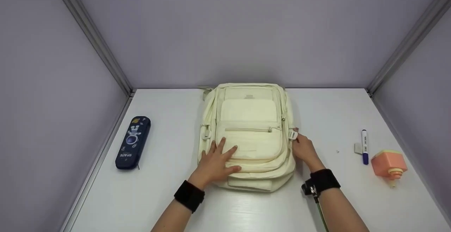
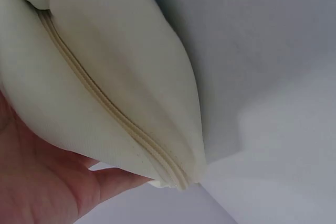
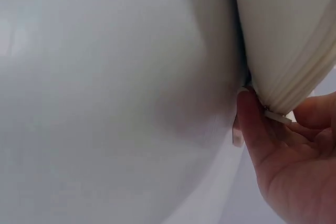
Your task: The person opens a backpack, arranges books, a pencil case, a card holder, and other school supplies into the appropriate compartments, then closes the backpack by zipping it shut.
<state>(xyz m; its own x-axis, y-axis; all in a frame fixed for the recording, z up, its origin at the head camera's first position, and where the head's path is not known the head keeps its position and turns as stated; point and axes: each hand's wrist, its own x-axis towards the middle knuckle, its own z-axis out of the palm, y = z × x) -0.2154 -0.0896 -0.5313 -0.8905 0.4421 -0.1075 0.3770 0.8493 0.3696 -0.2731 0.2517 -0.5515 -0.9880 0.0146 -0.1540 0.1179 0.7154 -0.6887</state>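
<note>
A cream backpack (image 1: 250, 112) lies front side up in the middle of the white table. My left hand (image 1: 214, 165) rests on its lower left front, fingers spread; in the left wrist view this hand (image 2: 47, 177) lies against the fabric beside a beige zipper (image 2: 110, 106). At the backpack's right side, my right hand (image 1: 306, 149) grips the edge by a white side buckle (image 1: 292, 135). In the right wrist view, thumb and fingers of that hand (image 3: 299, 166) are on either side of the backpack's edge (image 3: 289, 40); some fingertips are hidden.
A dark blue pencil case (image 1: 133, 142) lies on the left. To the right are a small grey block (image 1: 358, 148), a marker (image 1: 365, 145) with a blue cap, and an orange box-shaped object (image 1: 387, 163) with a nozzle-like end. Pale walls enclose the table's back and sides.
</note>
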